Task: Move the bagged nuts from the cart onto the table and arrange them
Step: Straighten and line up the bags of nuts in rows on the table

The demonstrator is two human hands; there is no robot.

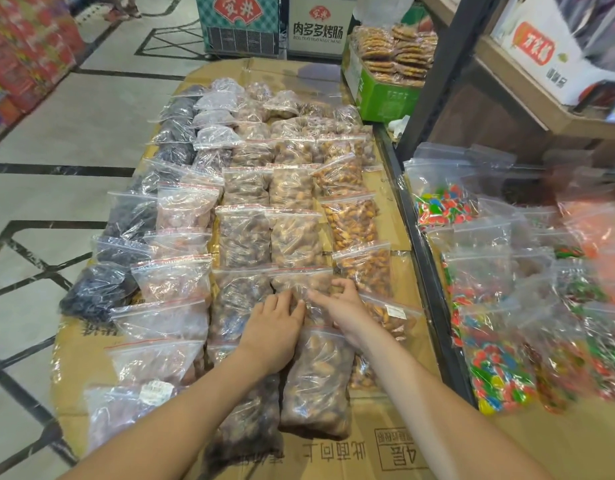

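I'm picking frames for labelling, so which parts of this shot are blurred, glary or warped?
Head view: the candy bags smear into motion blur toward the right edge; the zip bags of nuts carry small glints but read clearly; both hands, left hand and right hand, are sharp; floor lines bow from wide-angle distortion.

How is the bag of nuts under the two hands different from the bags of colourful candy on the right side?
The bag of nuts holds plain brown pieces; the candy bags hold red, green, blue and yellow pieces. The bag of nuts lies on the cardboard-covered table, touched by the left hand and right hand; the candy bags lie apart on the right, untouched. Both are clear zip bags.
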